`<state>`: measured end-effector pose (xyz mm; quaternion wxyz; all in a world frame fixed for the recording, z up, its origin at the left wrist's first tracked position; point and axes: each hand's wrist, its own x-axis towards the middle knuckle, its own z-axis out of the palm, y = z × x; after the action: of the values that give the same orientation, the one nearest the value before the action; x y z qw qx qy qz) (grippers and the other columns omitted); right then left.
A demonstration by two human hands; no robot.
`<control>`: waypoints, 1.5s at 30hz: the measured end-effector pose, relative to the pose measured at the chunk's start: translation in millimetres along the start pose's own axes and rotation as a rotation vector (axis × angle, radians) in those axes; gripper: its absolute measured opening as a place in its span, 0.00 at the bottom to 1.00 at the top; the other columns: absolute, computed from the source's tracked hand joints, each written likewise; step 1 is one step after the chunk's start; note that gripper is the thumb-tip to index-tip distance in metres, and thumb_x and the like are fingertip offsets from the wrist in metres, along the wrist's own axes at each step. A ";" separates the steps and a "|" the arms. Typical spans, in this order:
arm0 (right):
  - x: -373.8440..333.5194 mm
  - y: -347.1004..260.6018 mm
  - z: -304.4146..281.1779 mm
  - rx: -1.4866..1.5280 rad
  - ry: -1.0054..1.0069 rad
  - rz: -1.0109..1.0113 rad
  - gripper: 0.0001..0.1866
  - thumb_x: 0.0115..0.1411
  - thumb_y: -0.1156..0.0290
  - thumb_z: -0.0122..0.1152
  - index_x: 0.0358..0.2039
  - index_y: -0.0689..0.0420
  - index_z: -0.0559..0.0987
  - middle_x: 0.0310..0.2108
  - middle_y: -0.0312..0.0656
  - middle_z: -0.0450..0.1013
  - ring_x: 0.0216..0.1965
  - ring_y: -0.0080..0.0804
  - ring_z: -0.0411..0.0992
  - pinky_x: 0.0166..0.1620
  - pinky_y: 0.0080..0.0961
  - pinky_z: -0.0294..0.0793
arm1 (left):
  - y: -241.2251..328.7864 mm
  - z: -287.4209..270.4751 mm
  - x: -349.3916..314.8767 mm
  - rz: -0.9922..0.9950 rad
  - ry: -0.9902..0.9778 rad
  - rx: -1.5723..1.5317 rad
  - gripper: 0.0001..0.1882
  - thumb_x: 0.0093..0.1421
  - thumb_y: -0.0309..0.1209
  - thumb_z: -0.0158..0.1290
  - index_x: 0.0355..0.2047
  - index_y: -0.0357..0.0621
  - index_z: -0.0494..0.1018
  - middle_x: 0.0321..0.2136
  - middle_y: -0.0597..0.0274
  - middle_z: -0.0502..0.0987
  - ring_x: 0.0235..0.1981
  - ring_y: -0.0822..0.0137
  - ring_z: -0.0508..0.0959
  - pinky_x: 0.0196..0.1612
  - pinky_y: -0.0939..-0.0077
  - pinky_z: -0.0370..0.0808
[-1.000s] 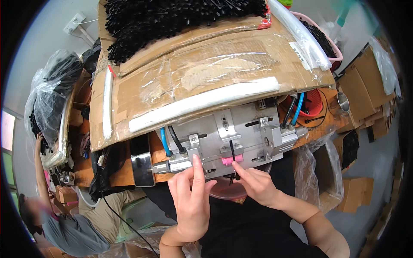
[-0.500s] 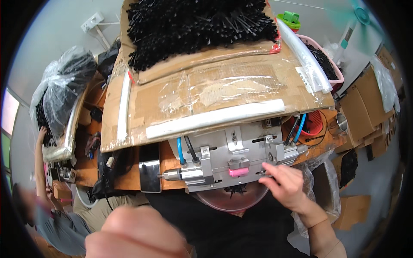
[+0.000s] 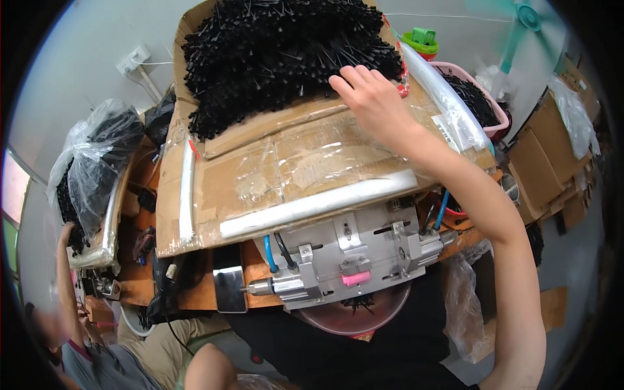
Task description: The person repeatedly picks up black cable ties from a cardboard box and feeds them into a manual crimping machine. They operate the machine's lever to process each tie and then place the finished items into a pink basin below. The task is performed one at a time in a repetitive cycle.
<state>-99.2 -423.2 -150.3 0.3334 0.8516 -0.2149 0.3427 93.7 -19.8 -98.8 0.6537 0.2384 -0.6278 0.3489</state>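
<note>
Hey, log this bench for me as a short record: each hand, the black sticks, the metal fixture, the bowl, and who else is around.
Right hand: over the front edge of the black sticks, toward their right end; grasp unclear
Left hand: cannot be made out
Black sticks: heaped on taped cardboard
Metal fixture: nearer the person than the cardboard; pink piece at its front
Bowl: below the fixture's front edge, thin black pieces inside
Co-worker: at left, one arm raised
</note>
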 end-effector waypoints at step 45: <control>-52.5 15.1 -96.7 0.866 -0.216 0.372 0.04 0.55 0.75 0.65 0.29 0.62 0.81 0.28 0.40 0.75 0.27 0.31 0.72 0.32 0.25 0.71 | -173.1 92.9 -83.0 -0.919 -1.247 -0.027 0.20 0.55 0.13 0.48 0.46 0.43 0.76 0.49 0.53 0.70 0.50 0.53 0.72 0.53 0.67 0.69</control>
<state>-186.0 -357.2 -129.6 -0.1429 0.8899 -0.2345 0.3642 166.3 -213.8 -149.8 0.2615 0.6195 -0.7218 -0.1636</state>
